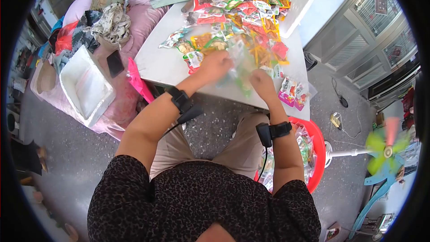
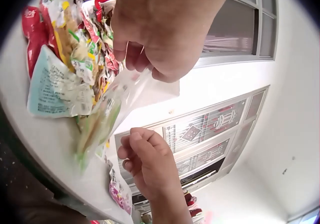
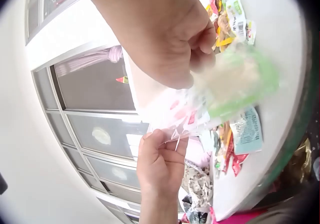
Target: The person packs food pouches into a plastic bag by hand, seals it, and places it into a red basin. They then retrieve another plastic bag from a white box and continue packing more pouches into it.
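Observation:
My left hand (image 1: 217, 66) pinches the top of a clear plastic bag (image 2: 127, 89) over the near part of the table. Blurred by motion, a green-edged snack packet (image 3: 240, 81) shows in the lower part of the bag. Just right of the bag is my right hand (image 1: 263, 84), fingers curled and thumb against them; in the left wrist view it stands apart from the bag with nothing visible in it. A pale blue packet (image 2: 57, 86) lies below my left hand. Two purple-edged packets (image 1: 293, 93) lie near the table's right edge.
A white box (image 1: 299, 6) at the back of the table spills a heap of colourful snack packets (image 1: 251, 0). Below the right edge stands a red tub (image 1: 319, 152) of bagged packets. To the left, a bed holds a white foam box (image 1: 87, 85) and a phone (image 1: 115, 63).

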